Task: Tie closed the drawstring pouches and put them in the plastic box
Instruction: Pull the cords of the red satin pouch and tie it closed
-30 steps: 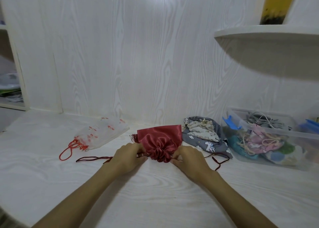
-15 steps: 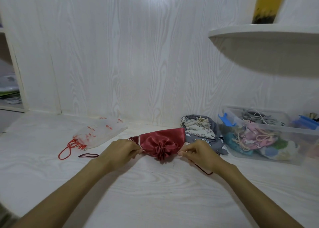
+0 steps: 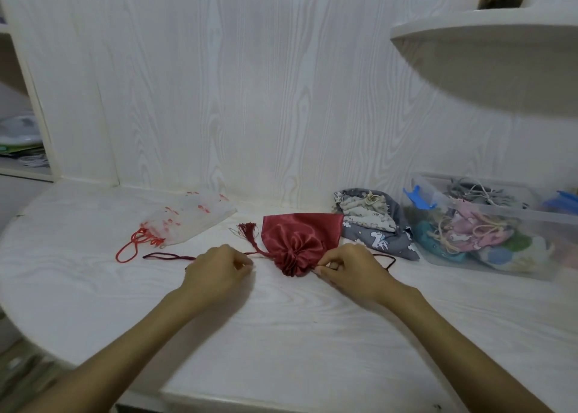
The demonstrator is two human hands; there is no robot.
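You are working at a white wood-grain table (image 3: 281,312) set against a matching panelled wall, with a rounded shelf (image 3: 488,37) jutting out above on the right. Far left on the table, a sheer white pouch (image 3: 187,222) with red print is lying flat, its red cord (image 3: 137,243) looping loose towards you; it is looking untied. Next, your left hand (image 3: 215,275) is curling its fingers and pinching the dark red drawstring (image 3: 169,257), whose free end is trailing away to the left. A second ago this hand was pressed right against the pouch neck; now it is sitting clear of it, so the string is being drawn outwards. Between your hands the red satin pouch (image 3: 300,240) is resting on the table, its mouth gathering into tight pleats, a tassel (image 3: 247,231) lying beside it. Your right hand (image 3: 350,272) is pinching the other string end just at the puckered mouth. That means the closing is nearly done, and I judge knotting comes next. Beyond, a grey printed pouch (image 3: 375,228) is waiting, touching the satin one. Far right, the clear plastic box (image 3: 488,215) is already holding several tied pouches, so you are well into the job.
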